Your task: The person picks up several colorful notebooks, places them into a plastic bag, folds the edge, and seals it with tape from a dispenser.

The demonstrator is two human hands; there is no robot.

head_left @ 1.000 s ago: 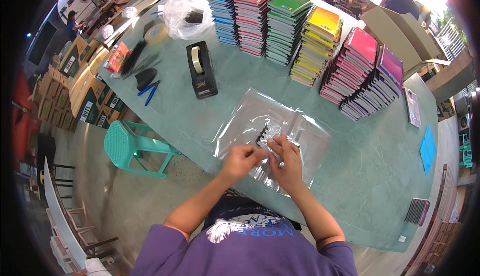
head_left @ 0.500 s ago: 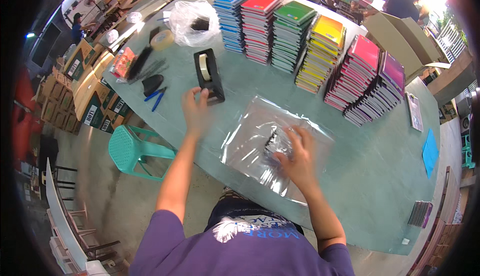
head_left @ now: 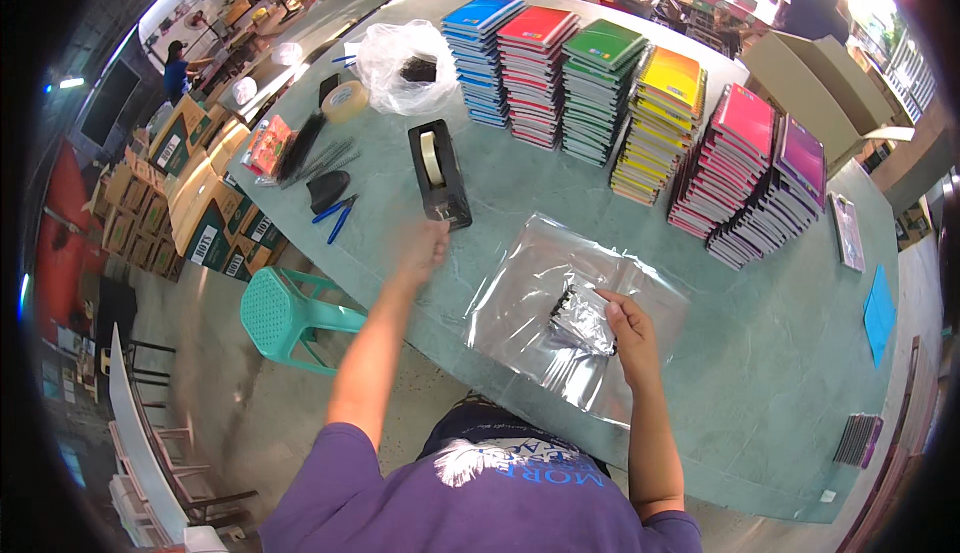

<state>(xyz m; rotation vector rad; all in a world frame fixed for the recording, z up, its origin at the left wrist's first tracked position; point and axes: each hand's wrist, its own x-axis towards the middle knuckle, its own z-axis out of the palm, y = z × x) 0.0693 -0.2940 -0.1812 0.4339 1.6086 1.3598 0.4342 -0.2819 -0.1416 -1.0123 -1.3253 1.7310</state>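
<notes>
My left hand [head_left: 425,248], partly smeared by motion, is at the front end of a black tape dispenser [head_left: 422,143] holding a roll of clear tape. Its fingers look pinched together, but what is between them is too small to make out. My right hand [head_left: 633,331] grips the right edge of a small plastic-wrapped packet [head_left: 583,320] between thumb and fingers. The packet is shiny, with a black, coil-like edge on its left. Beneath it, a large clear plastic sheet [head_left: 515,253] lies flat on the green table [head_left: 760,353].
Tall stacks of notebooks stand across the back: blue [head_left: 484,13], red [head_left: 540,25], green [head_left: 604,43], yellow [head_left: 672,78], pink [head_left: 745,118] and purple [head_left: 800,151]. Blue-handled pliers [head_left: 337,221], a tape roll [head_left: 345,101] and a plastic bag [head_left: 385,78] lie left. A turquoise stool [head_left: 270,313] stands beside the table.
My left hand has moved down toward the dispenser's front end, its fingers now drawn together. My right hand has gone from spread over the packet to gripping its right edge. The view has shifted slightly.
</notes>
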